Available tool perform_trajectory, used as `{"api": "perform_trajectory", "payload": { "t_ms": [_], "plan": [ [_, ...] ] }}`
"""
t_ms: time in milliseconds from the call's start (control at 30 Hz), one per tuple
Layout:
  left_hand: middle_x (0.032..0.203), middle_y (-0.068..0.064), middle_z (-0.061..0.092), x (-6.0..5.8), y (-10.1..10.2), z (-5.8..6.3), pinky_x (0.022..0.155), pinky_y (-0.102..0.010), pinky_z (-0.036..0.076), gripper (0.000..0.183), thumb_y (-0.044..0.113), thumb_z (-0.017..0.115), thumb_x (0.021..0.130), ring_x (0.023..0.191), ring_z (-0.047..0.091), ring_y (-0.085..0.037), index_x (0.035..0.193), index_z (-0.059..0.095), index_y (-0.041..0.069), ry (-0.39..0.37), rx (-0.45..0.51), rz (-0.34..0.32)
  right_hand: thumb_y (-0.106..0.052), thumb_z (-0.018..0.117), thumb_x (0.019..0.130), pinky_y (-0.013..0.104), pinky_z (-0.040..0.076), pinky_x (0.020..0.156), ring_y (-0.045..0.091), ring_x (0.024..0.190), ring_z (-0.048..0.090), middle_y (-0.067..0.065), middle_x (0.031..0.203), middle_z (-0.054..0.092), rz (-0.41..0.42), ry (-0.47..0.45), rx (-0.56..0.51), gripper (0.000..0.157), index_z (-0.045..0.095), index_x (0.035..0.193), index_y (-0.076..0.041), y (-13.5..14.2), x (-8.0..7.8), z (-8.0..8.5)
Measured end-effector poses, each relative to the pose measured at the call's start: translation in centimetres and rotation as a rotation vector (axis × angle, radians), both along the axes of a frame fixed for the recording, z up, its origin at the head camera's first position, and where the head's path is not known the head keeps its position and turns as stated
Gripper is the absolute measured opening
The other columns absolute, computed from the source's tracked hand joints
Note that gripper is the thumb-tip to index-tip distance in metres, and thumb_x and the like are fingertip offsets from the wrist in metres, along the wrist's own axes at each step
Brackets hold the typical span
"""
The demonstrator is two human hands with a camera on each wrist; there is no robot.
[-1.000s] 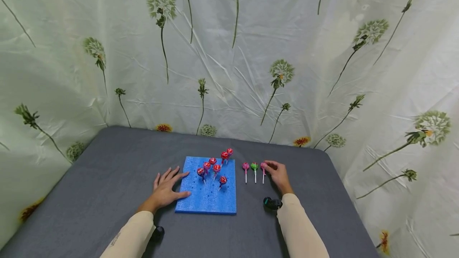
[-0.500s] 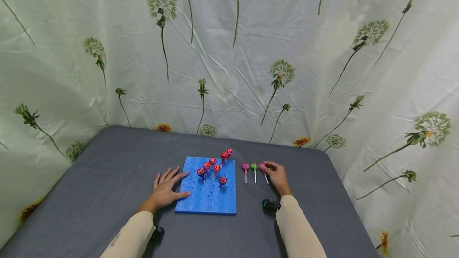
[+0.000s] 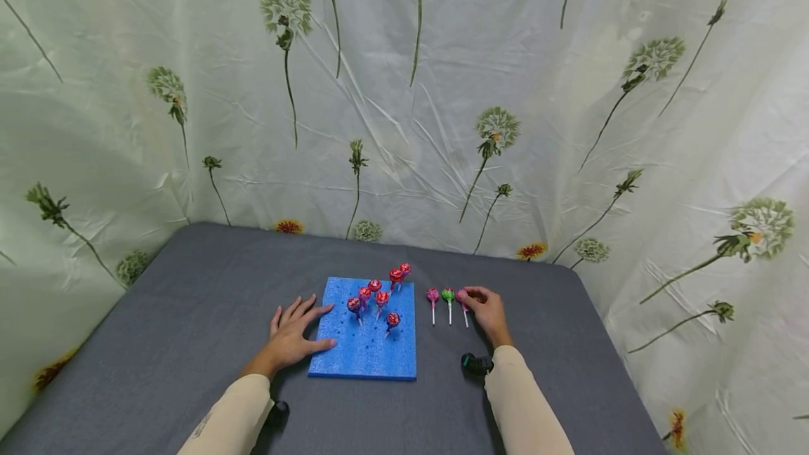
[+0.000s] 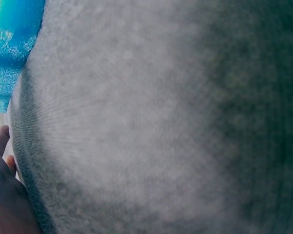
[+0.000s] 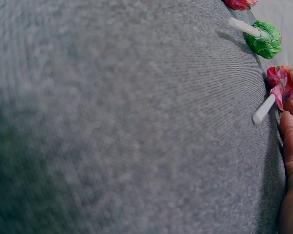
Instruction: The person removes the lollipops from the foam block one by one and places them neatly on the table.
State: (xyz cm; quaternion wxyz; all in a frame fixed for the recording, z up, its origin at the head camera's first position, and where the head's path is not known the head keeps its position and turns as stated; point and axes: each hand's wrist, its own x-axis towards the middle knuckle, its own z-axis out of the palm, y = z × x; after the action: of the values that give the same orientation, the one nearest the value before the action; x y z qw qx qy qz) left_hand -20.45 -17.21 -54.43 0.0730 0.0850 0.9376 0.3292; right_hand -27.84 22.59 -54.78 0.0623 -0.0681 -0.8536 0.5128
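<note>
My right hand (image 3: pixel 489 313) pinches the wrapped head of a pink lollipop (image 3: pixel 462 295) between thumb and fingers. In the right wrist view this lollipop (image 5: pixel 282 84) has its white stick angled toward the camera, near the grey cloth. Just left of it lie a green lollipop (image 3: pixel 448 295) and another pink lollipop (image 3: pixel 432 295), in a row with sticks toward me. My left hand (image 3: pixel 292 337) lies with spread fingers at the left side of a blue foam board (image 3: pixel 392 360), thumb and index finger touching it. Only part of that hand (image 4: pixel 7 195) shows in the left wrist view.
Several red-wrapped lollipops (image 3: pixel 382 298) stand in the board, some tilted, mostly in its far half. Small holes dot the board's surface. A grey cloth (image 3: pixel 537 314) covers the table, and a white flowered curtain (image 3: pixel 404 125) hangs behind it.
My right hand has shifted slightly left with the pink lollipop, closer to the green one. The lollipop's stick swung to the right and then partly straightened. My left hand has stayed put.
</note>
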Motion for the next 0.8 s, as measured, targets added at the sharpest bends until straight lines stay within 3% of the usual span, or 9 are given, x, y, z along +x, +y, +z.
{"api": "perform_trajectory", "payload": {
  "t_ms": [200, 367, 567, 800],
  "plan": [
    [0.154, -0.025, 0.026, 0.1, 0.0, 0.0, 0.109, -0.064, -0.010, 0.080, 0.053, 0.074, 0.077, 0.142, 0.008, -0.047, 0.143, 0.047, 0.016, 0.006, 0.005, -0.001, -0.016, 0.074, 0.085, 0.024, 0.041, 0.065, 0.011, 0.073, 0.053, 0.010, 0.089, 0.067, -0.008, 0.010, -0.008, 0.027, 0.070, 0.105, 0.003, 0.1, 0.1, 0.1],
    [0.154, -0.024, 0.025, 0.1, 0.1, 0.0, 0.109, -0.064, -0.010, 0.080, 0.054, 0.074, 0.077, 0.142, 0.007, -0.046, 0.143, 0.047, 0.017, 0.011, 0.015, -0.005, -0.013, 0.073, 0.086, 0.023, 0.047, 0.069, 0.015, 0.082, 0.059, 0.015, 0.098, 0.068, -0.029, -0.002, -0.053, 0.027, 0.068, 0.107, 0.005, 0.2, 0.2, 0.3],
    [0.155, -0.023, 0.025, 0.2, 0.0, -0.1, 0.108, -0.064, -0.011, 0.080, 0.054, 0.073, 0.078, 0.143, 0.007, -0.046, 0.144, 0.047, 0.017, 0.004, 0.004, -0.008, -0.013, 0.070, 0.088, 0.037, 0.049, 0.081, 0.031, 0.102, 0.058, 0.022, 0.112, 0.064, -0.070, -0.011, -0.029, 0.032, 0.064, 0.113, 0.005, -0.2, 0.7, 1.4],
    [0.154, -0.024, 0.025, 0.2, 0.2, 0.0, 0.108, -0.064, -0.011, 0.080, 0.053, 0.074, 0.077, 0.142, 0.007, -0.046, 0.143, 0.047, 0.016, 0.011, 0.014, -0.004, -0.015, 0.072, 0.087, 0.054, 0.041, 0.095, 0.038, 0.114, 0.052, 0.022, 0.122, 0.059, -0.088, 0.070, -0.030, 0.034, 0.064, 0.116, 0.002, -1.7, 2.4, 2.8]
  ]
}}
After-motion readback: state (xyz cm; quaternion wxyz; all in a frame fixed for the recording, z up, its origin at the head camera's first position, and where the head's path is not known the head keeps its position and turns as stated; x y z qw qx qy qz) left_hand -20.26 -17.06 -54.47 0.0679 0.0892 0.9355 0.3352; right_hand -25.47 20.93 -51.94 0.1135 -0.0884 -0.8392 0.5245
